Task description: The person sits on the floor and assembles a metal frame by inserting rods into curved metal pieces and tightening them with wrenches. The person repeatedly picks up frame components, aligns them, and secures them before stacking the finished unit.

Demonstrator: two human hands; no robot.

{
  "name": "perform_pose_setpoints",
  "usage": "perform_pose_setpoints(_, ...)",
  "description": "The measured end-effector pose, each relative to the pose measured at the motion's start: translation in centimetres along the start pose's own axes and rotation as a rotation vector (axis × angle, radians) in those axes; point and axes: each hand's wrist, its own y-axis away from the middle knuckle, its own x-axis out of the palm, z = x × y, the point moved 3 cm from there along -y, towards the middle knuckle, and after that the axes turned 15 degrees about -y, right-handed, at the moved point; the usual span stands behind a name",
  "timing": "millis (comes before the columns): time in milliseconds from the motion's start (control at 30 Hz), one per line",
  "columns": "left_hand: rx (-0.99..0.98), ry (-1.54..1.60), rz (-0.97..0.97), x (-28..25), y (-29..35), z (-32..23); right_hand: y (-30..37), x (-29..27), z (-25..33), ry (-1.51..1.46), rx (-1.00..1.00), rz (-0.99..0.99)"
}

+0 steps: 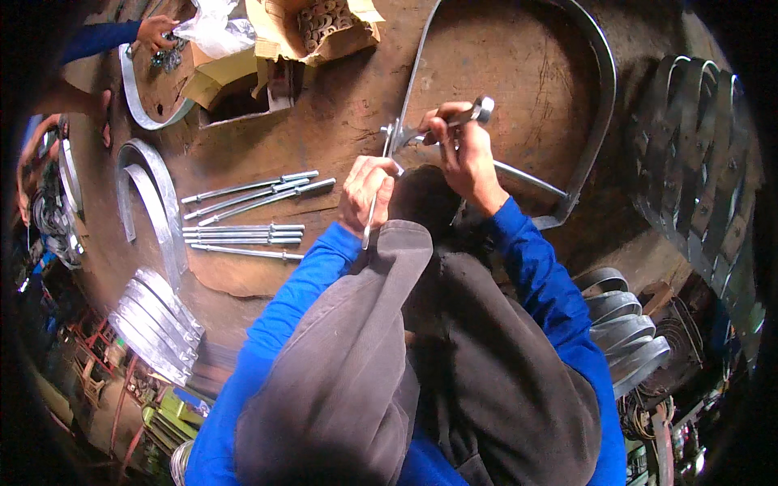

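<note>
A large curved flat metal band (608, 101) lies on the wooden surface in front of me, with a metal rod (531, 179) crossing between its two sides. My left hand (362, 193) is closed around the band's near left end, seen almost edge-on. In my right hand (470, 158) is a metal wrench (484, 108); its other end sits at the nut and rod end on the band's left side. My fingers partly cover that joint. Left of my left hand lie several loose metal rods (243, 235) with nuts on them.
An open cardboard box (361, 34) of washers stands at the far left, near another person's hand (154, 32). More curved bands lie at left (166, 215), stacked at lower left (154, 328), and in heaps at right (689, 154) and lower right (620, 324).
</note>
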Motion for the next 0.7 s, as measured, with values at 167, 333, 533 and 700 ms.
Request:
perform_pose_setpoints(167, 0.030, -0.023, 0.011, -0.5, -0.4, -0.2, 1.1, 1.9, 1.1, 0.271, -0.256, 0.349)
perform_pose_setpoints(333, 0.048, -0.010, 0.109, -1.5, -1.7, 0.5, -2.6, 2.5, -0.7, 0.191, -0.076, 0.155)
perform_pose_setpoints(533, -0.026, 0.043, 0.031, -1.0, -2.0, -0.5, -9.1, -2.0, -6.4, 0.027, 0.261, -0.083)
perform_pose_setpoints(700, 0.022, 0.078, -0.024, -0.4, -1.6, 0.2, -8.7, -2.7, -8.0, 0.298, 0.072, -0.247)
